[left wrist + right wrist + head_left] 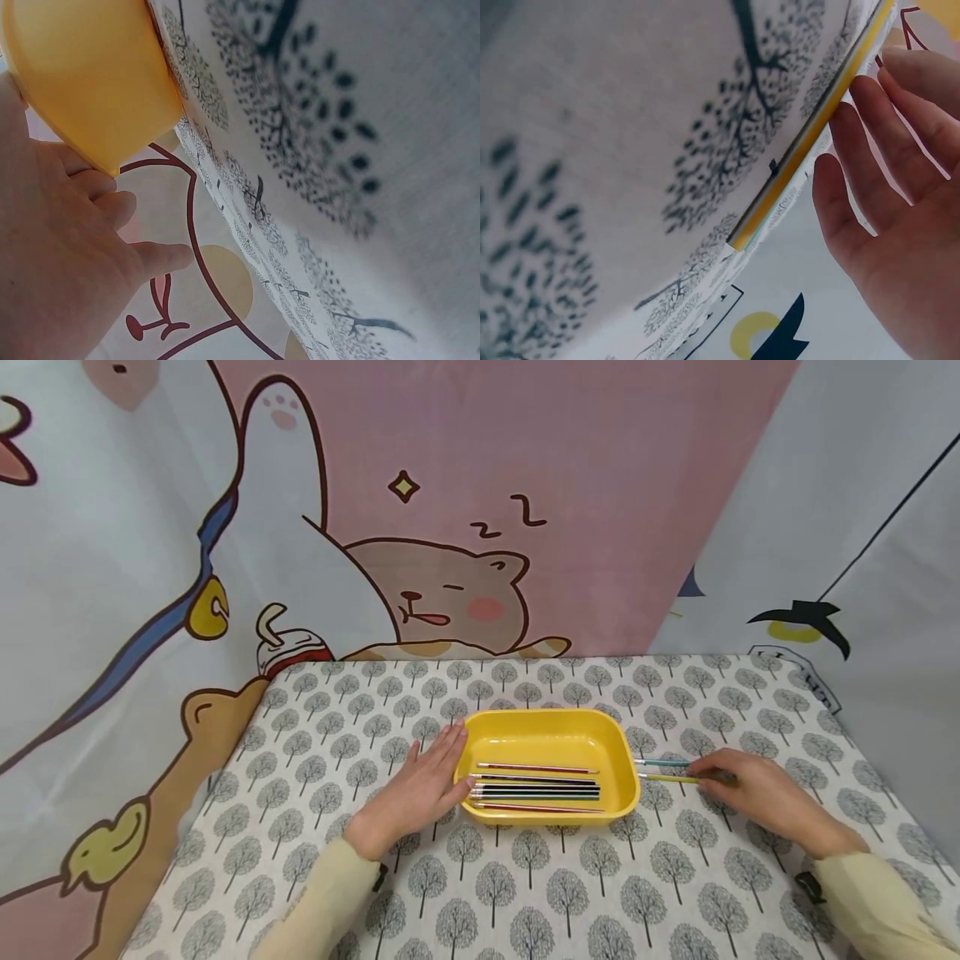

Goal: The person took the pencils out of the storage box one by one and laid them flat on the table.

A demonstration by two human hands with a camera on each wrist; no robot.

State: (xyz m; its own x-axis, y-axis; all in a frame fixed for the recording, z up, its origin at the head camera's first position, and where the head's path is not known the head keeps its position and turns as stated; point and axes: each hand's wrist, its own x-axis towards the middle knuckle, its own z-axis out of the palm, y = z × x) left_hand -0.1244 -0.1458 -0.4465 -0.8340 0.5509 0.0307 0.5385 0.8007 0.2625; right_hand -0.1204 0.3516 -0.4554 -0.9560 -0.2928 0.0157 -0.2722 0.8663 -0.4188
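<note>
A yellow plastic tray [551, 722] stands on the table. Inside it lie several pencils, among them a red pencil [536, 768] and a row of dark pencils [536, 792]. My left hand [420, 789] rests against the tray's left end, its fingers straight along the rim and the thumb at the near corner. To the right of the tray, my right hand [757, 789] pinches a blue pencil [663, 762] and a yellow pencil [667, 777] that lie low over the cloth. Their pale ends point toward the tray; the fingers partly hide them. The yellow pencil [806, 146] runs past the fingertips.
A white cloth [480, 893] with grey tree prints covers the table. Behind it hangs a pink and white cartoon curtain [600, 485], which also closes off both sides.
</note>
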